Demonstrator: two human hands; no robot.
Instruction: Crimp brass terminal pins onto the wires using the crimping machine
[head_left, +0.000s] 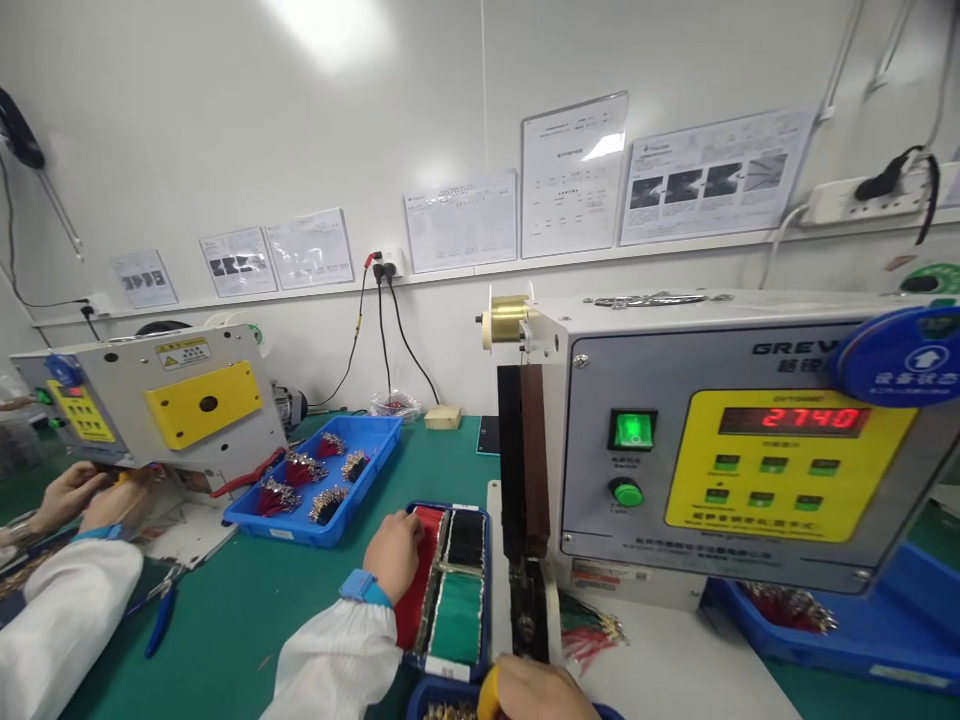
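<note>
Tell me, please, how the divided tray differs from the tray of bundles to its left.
The divided tray is dark blue and smaller; the bundle tray is brighter and larger.
The divided tray has red, black and green sections; the bundle tray holds separate bundles.
The left hand is at the divided tray; no hand touches the bundle tray.
Both rest on the green table.

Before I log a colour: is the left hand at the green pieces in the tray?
No, the left hand is at the red pieces, left of the green pieces.

Left hand (394,556) at red wires (409,610), right hand (541,690) near machine (652,370)
</note>
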